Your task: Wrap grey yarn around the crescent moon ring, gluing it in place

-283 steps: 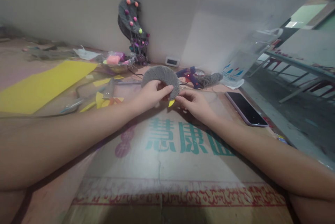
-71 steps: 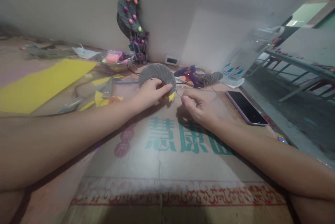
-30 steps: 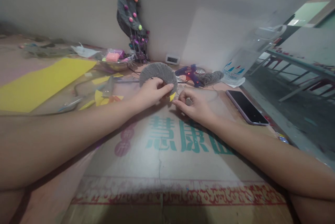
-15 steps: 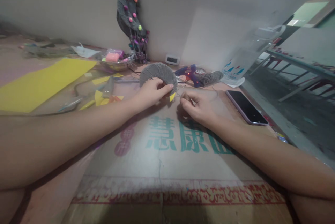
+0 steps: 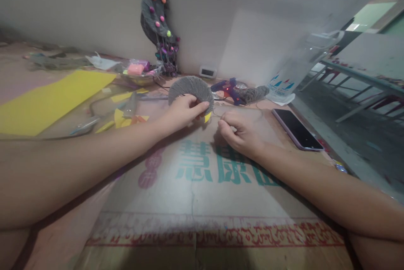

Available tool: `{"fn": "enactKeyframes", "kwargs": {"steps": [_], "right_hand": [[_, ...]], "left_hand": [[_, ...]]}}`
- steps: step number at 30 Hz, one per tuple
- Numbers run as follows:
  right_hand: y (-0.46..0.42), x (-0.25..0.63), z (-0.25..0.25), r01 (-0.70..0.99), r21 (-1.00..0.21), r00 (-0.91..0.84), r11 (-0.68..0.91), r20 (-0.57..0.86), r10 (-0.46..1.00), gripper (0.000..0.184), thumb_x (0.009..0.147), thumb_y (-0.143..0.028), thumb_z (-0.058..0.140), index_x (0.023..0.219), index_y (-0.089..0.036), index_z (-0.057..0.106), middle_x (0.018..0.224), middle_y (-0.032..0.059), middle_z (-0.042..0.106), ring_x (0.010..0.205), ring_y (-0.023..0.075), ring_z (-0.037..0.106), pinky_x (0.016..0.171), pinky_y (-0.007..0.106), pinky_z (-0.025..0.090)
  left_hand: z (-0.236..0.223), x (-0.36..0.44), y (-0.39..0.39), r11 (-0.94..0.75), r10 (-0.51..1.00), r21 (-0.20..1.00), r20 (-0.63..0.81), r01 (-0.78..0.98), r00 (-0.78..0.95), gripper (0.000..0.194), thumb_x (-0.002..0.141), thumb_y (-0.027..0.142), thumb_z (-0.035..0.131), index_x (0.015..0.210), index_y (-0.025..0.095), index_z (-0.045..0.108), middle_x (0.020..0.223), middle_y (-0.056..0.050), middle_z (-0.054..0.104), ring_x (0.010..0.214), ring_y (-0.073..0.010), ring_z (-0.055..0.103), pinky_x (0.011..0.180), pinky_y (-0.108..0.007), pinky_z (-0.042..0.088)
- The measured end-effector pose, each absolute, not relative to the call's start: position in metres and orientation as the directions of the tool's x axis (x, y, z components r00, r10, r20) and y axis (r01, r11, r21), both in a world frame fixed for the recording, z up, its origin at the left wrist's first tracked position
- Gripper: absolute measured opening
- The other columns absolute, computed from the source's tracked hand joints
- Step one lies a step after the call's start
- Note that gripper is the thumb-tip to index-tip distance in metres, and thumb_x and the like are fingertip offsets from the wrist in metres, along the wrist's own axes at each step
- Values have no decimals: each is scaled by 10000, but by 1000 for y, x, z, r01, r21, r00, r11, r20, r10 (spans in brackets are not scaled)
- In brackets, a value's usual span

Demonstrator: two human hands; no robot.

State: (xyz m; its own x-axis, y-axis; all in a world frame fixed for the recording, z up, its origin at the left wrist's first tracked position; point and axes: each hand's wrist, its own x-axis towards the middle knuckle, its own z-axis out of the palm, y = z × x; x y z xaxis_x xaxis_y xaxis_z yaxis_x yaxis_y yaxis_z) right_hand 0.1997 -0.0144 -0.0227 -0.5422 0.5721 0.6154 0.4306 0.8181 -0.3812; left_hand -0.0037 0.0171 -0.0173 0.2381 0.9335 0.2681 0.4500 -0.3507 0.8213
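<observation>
My left hand (image 5: 184, 112) grips a round piece wrapped in grey yarn (image 5: 189, 88), held upright above a flattened cardboard sheet (image 5: 205, 186); a bit of yellow (image 5: 207, 117) shows at its lower right edge. My right hand (image 5: 239, 131) is closed just right of it, pinching a thin grey yarn strand (image 5: 216, 114) that runs to the wrapped piece. The strand is hard to make out. A loose bundle of grey yarn (image 5: 254, 93) lies further back.
A blue glue gun (image 5: 229, 89) and a phone (image 5: 296, 129) lie to the right. Yellow foam sheet (image 5: 47, 101), yellow scraps (image 5: 126, 119), scissors (image 5: 86, 125) and a bowl of coloured bits (image 5: 140, 72) sit to the left. A grey decorated hanging (image 5: 158, 22) leans in the corner.
My right hand has pulled back from the wrapped piece toward me and to the right, drawing the strand along. My left hand and the piece stay put.
</observation>
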Motion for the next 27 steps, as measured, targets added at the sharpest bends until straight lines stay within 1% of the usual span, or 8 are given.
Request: {"fn": "enactKeyframes", "kwargs": {"steps": [2, 6, 10, 13, 15, 17, 23, 27], "right_hand": [[-11, 198, -24, 439, -405, -526, 802, 608, 595, 355, 974, -338, 500, 639, -234, 450, 603, -10, 510, 601, 149, 480, 644, 316, 401], [-2, 197, -29, 472, -490, -459, 734, 574, 678, 228, 941, -361, 589, 773, -209, 602, 737, 12, 660, 690, 157, 573, 668, 296, 432], [5, 196, -31, 587, -541, -433, 603, 420, 798, 285, 931, -383, 613, 752, -183, 707, 717, 27, 703, 664, 164, 593, 629, 297, 409], [7, 196, -29, 554, -588, -445, 589, 388, 807, 239, 924, -368, 632, 863, -181, 770, 848, 46, 771, 758, 185, 656, 698, 306, 458], [7, 195, -28, 505, -611, -448, 610, 418, 790, 208, 916, -345, 646, 939, -188, 779, 951, 53, 789, 848, 200, 686, 766, 317, 489], [7, 196, -27, 474, -629, -448, 616, 430, 784, 200, 908, -338, 656, 970, -194, 780, 987, 53, 792, 879, 208, 698, 787, 325, 507], [7, 196, -29, 420, -670, -427, 612, 448, 785, 172, 905, -318, 650, 956, -216, 778, 995, 39, 793, 912, 217, 712, 828, 343, 530], [7, 196, -29, 422, -677, -399, 603, 458, 794, 162, 897, -310, 644, 907, -210, 770, 938, 35, 787, 872, 212, 704, 798, 337, 527]], "left_hand": [[-16, -4, 17, -356, 932, 809, 271, 468, 240, 426, 893, 502, 580, 608, 185, 582, 609, -17, 621, 582, -143, 568, 599, -274, 408], [-16, -4, 18, -342, 938, 803, 262, 489, 227, 423, 895, 500, 575, 615, 183, 584, 621, -17, 618, 587, -147, 560, 601, -282, 399], [-16, -4, 18, -363, 931, 801, 292, 476, 219, 412, 896, 505, 565, 635, 187, 580, 639, -13, 609, 620, -155, 562, 626, -288, 400], [-16, -4, 17, -374, 927, 789, 309, 488, 211, 402, 899, 501, 555, 646, 190, 578, 651, -14, 607, 653, -163, 566, 646, -291, 399], [-15, -4, 17, -381, 924, 771, 320, 510, 208, 401, 899, 500, 553, 645, 190, 574, 656, -15, 604, 671, -168, 565, 654, -292, 396], [-14, -4, 17, -389, 921, 758, 326, 524, 212, 408, 900, 504, 552, 642, 189, 573, 661, -17, 604, 683, -171, 563, 655, -292, 392], [-14, -3, 14, -433, 901, 731, 352, 528, 253, 415, 910, 482, 545, 630, 180, 593, 651, -17, 602, 686, -168, 554, 642, -287, 377], [-12, -2, 11, -425, 905, 729, 338, 537, 258, 408, 909, 474, 538, 622, 187, 581, 615, -8, 572, 688, -171, 543, 623, -285, 363]]}}
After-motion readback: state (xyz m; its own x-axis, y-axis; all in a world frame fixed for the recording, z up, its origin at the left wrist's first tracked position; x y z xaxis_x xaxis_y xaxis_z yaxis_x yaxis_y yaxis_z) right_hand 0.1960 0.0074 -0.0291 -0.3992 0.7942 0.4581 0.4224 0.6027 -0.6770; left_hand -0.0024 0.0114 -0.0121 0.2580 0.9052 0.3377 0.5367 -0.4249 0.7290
